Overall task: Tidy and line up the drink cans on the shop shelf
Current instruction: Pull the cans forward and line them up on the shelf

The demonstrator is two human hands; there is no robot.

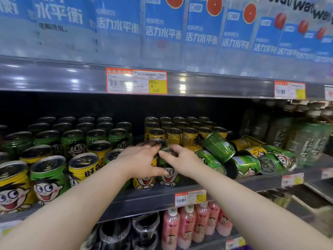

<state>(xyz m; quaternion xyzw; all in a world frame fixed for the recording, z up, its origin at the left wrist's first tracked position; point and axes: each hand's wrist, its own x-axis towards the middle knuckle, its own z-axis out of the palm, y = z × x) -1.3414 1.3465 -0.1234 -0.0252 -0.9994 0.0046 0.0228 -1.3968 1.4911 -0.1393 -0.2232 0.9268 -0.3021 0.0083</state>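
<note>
Green and yellow cartoon-face drink cans fill the middle shelf (153,197). At its front edge stand an upright yellow can (144,183) and an upright green can (168,175), side by side. My left hand (142,161) grips the top of the yellow can. My right hand (182,162) grips the top of the green can. To the right, several green and yellow cans lie toppled in a heap (239,156). Upright rows of cans (72,147) stand to the left, and yellow cans (180,130) stand behind my hands.
Blue-labelled water bottles (162,29) line the shelf above, over a price tag (137,82). Green tea bottles (306,138) stand at the right. Pink drink bottles (196,224) and dark wrapped cans (129,231) sit on the shelf below.
</note>
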